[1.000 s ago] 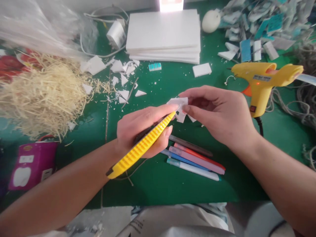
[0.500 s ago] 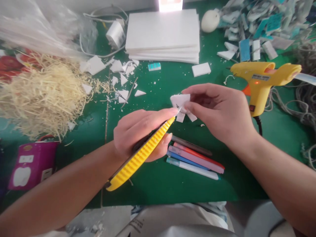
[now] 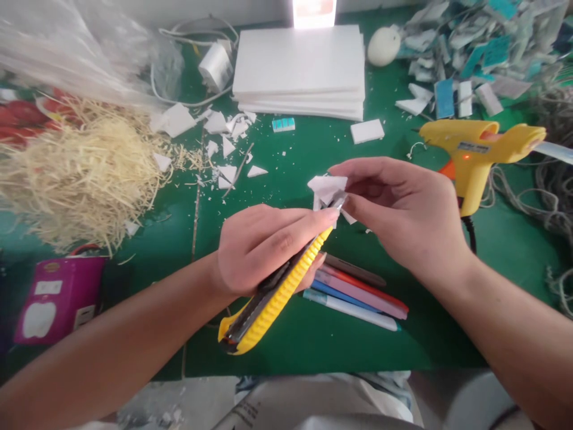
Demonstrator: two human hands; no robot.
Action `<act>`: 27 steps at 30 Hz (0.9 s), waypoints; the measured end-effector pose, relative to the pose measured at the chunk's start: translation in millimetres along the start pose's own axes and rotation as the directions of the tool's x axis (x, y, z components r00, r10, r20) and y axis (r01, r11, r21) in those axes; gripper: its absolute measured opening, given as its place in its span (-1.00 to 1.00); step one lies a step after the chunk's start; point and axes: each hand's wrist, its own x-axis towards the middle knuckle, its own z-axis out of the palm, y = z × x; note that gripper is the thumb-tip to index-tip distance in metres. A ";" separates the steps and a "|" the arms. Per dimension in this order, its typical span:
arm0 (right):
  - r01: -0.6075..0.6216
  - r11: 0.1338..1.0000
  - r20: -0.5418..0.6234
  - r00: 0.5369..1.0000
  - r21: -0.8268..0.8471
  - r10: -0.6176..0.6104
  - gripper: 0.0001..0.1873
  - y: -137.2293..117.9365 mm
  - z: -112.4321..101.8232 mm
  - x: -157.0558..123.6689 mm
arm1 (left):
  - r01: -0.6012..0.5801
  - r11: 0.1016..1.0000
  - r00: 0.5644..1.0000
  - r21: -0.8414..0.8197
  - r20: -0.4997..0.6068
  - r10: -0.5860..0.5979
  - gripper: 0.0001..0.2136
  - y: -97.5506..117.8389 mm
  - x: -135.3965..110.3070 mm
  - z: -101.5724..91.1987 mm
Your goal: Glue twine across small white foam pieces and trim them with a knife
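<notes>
My left hand (image 3: pixel 268 245) is closed around a yellow utility knife (image 3: pixel 286 292), its index finger stretched along the top toward the blade. The blade tip meets a small white foam piece (image 3: pixel 327 186), which my right hand (image 3: pixel 398 206) pinches between thumb and fingers. Part of the foam is hidden behind the blade and fingertips. Several markers (image 3: pixel 362 304) lie on the green table just below the hands. A few white bits show under the held piece; whether they are joined to it I cannot tell.
A yellow glue gun (image 3: pixel 474 149) with a lit orange light lies to the right. White foam sheets (image 3: pixel 299 65) are stacked at the back beside a white egg-shaped ball (image 3: pixel 384 46). Straw (image 3: pixel 85 179), foam scraps (image 3: pixel 217 122) and a purple box (image 3: pixel 60 298) sit at left.
My left hand and the knife have moved right, and the knife has rolled so its dark back shows. The blade now crosses the foam nearer my right thumb.
</notes>
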 end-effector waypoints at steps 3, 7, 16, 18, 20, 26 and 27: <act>0.019 1.000 0.002 1.000 0.004 -0.019 -0.73 1.2 -0.3 0.1 | -0.023 1.000 0.999 0.008 0.024 0.023 -0.77 -0.1 -0.5 -0.7; 0.033 0.999 -0.001 0.999 -0.007 -0.033 -0.72 1.6 -0.7 0.2 | -0.013 1.000 0.999 0.018 0.034 0.012 -0.75 0.7 -2.9 -1.1; 0.024 1.000 0.000 1.000 -0.013 -0.024 -0.72 2.4 -1.6 1.1 | -0.005 1.000 0.999 0.028 0.033 0.004 -0.75 -1.0 -2.6 -0.7; 0.030 0.999 0.005 1.000 -0.026 -0.030 -0.72 2.9 -2.0 1.6 | 0.005 1.000 1.000 0.016 0.030 -0.005 -0.73 -1.5 -3.0 -0.4; 0.034 0.999 0.006 0.999 -0.034 -0.034 -0.72 2.8 -2.2 1.9 | 0.006 1.000 1.000 0.002 0.021 -0.006 -0.72 -1.2 -3.6 -0.1; 0.014 1.000 -0.007 1.000 -0.025 -0.014 -0.71 0.8 -0.7 0.3 | 0.012 1.000 0.998 0.027 0.058 -0.013 -0.74 0.2 -4.7 0.1; 0.010 1.000 -0.012 1.000 -0.023 -0.010 -0.70 0.6 -0.3 0.0 | 0.001 1.000 0.998 0.028 0.058 -0.003 -0.73 0.2 -4.9 0.0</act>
